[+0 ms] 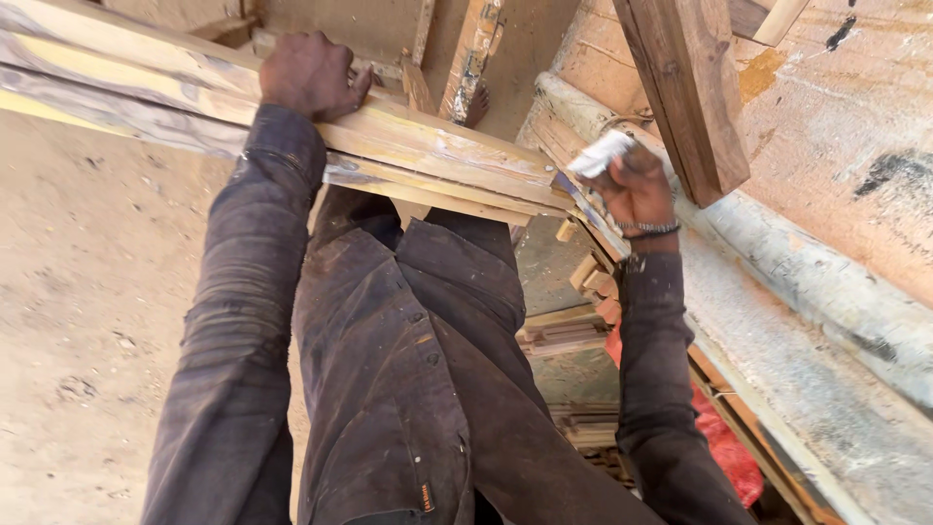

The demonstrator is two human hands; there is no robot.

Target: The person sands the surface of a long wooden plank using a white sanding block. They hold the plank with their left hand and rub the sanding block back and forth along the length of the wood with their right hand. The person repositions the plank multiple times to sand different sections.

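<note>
My left hand rests on top of a stack of long wooden planks that runs from the upper left down toward the middle. Its fingers curl over the far edge of the top plank. My right hand is closed around a small whitish folded piece, likely sandpaper or cloth, and presses it against the near end of the planks. A bracelet sits on that wrist. Both arms are in dark, dusty sleeves.
A thick dark wooden beam stands at the upper right beside a worn workbench surface. Wood offcuts and a red bag lie below. A dusty floor spreads on the left. A bare foot shows beyond the planks.
</note>
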